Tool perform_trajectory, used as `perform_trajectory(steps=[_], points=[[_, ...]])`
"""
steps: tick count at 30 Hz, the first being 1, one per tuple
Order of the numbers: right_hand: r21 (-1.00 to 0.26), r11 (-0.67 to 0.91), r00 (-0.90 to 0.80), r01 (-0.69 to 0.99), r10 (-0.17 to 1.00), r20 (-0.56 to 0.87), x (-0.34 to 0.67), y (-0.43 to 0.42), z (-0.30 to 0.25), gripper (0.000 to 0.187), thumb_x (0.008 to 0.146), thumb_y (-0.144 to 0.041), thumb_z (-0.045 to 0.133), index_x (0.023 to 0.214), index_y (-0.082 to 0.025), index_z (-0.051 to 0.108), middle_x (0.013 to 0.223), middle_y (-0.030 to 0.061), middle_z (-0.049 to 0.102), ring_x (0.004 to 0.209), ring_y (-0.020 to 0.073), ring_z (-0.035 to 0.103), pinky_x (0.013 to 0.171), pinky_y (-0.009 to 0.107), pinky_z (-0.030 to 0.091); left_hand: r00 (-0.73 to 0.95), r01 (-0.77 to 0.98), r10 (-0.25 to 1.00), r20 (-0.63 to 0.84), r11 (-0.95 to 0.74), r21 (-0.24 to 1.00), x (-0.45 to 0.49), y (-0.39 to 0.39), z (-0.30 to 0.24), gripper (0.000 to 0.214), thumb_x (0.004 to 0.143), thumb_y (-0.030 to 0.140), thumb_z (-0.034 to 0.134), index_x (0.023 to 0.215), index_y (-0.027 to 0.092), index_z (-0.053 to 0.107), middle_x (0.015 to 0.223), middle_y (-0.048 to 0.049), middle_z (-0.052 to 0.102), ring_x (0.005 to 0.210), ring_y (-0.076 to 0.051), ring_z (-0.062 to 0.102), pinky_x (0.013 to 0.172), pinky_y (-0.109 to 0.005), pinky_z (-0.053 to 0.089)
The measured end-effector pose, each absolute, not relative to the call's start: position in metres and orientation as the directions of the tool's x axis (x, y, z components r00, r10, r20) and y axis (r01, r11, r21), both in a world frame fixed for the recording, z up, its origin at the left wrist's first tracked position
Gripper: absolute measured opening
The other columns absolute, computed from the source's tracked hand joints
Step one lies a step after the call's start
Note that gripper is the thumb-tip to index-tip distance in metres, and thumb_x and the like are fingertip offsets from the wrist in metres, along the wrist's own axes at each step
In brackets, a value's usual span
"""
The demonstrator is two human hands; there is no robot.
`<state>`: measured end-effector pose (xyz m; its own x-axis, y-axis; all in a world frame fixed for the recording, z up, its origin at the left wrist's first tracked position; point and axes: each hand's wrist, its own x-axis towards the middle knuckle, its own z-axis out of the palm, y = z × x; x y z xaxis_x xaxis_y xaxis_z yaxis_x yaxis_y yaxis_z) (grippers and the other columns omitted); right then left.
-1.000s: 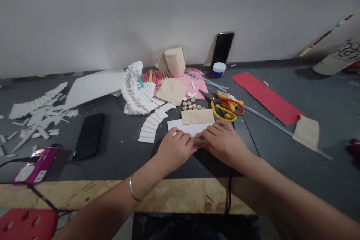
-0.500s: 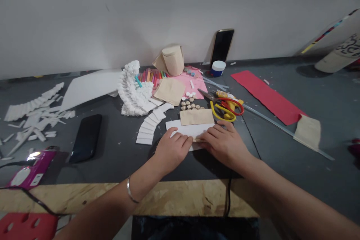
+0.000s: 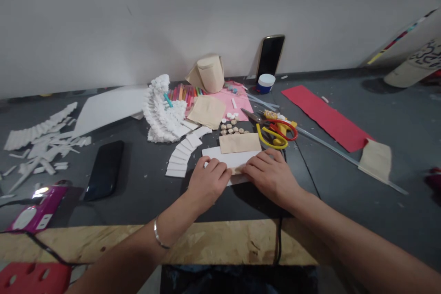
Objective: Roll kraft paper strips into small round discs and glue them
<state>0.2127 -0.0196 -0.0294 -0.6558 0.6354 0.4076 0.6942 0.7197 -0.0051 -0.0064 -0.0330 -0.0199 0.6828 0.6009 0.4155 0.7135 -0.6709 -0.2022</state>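
My left hand and my right hand press close together over a white card near the front of the dark table. A narrow tan paper strip shows between them; their closed fingertips grip it, one hand at each end. Most of the strip is hidden under the fingers. Another flat piece of tan paper overlaps the card's far edge. Small beige rolled pieces cluster just behind it. Scissors with red and yellow handles lie beyond my right hand.
White rectangles form a curve left of the card. A phone and white scraps lie farther left. Behind stand a tan paper roll, a lidded jar and an upright phone. Red paper lies right.
Both hands stay at the card, with the fingers shifted slightly along the tan strip. A bit more of the strip shows between them. The other things lie as before.
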Motion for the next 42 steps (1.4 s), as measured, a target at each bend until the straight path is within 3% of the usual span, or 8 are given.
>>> perform_trajectory(steps=[8,21,25,32,42], points=[[-0.132,0.738,-0.653,0.662,0.654,0.383,0.220,-0.016,-0.035,0.013,0.095,-0.023,0.056,0.091,-0.022,0.068,0.077,0.0017,0.066,0.078,0.0186,0.054,0.081,0.035,0.030,0.666,0.718,0.656,0.355,-0.692,-0.069,-0.020,-0.034,-0.029,0.008,0.093,0.018,0.055,0.094,0.020,0.063,0.082,-0.0005,0.065,0.078,-0.018,0.053,0.082,-0.036,0.033],[-0.211,0.743,-0.664,0.635,0.665,0.342,0.227,-0.012,-0.037,0.018,0.096,-0.025,0.053,0.084,-0.020,0.065,0.078,0.0016,0.067,0.077,0.0171,0.059,0.080,0.034,0.032,0.540,0.760,0.795,0.275,-0.602,0.247,-0.023,-0.036,-0.025,0.015,0.095,0.024,0.055,0.086,0.020,0.066,0.084,-0.0002,0.068,0.083,-0.016,0.057,0.081,-0.035,0.031],[-0.224,0.747,-0.667,0.626,0.661,0.344,0.228,-0.011,-0.038,0.016,0.096,-0.025,0.054,0.085,-0.020,0.065,0.078,0.0015,0.067,0.077,0.0172,0.059,0.080,0.034,0.032,0.535,0.752,0.796,0.282,-0.602,0.271,-0.026,-0.037,-0.025,0.015,0.095,0.024,0.054,0.087,0.020,0.067,0.083,0.0002,0.067,0.082,-0.016,0.056,0.081,-0.035,0.031],[-0.243,0.762,-0.672,0.601,0.646,0.362,0.230,-0.009,-0.037,0.020,0.098,-0.027,0.051,0.085,-0.021,0.066,0.078,0.0025,0.068,0.078,0.0174,0.059,0.081,0.035,0.031,0.550,0.750,0.759,0.348,-0.632,0.194,-0.031,-0.038,-0.027,0.013,0.094,0.022,0.057,0.087,0.021,0.068,0.081,0.0004,0.067,0.079,-0.016,0.055,0.080,-0.036,0.030],[-0.311,0.742,-0.658,0.594,0.671,0.342,0.233,-0.007,-0.037,0.016,0.096,-0.028,0.055,0.087,-0.022,0.066,0.080,0.0021,0.067,0.079,0.0185,0.054,0.077,0.034,0.031,0.483,0.756,0.847,0.223,-0.532,0.381,-0.033,-0.036,-0.021,0.014,0.093,0.026,0.057,0.085,0.022,0.068,0.084,0.0006,0.069,0.084,-0.016,0.058,0.081,-0.036,0.032]])
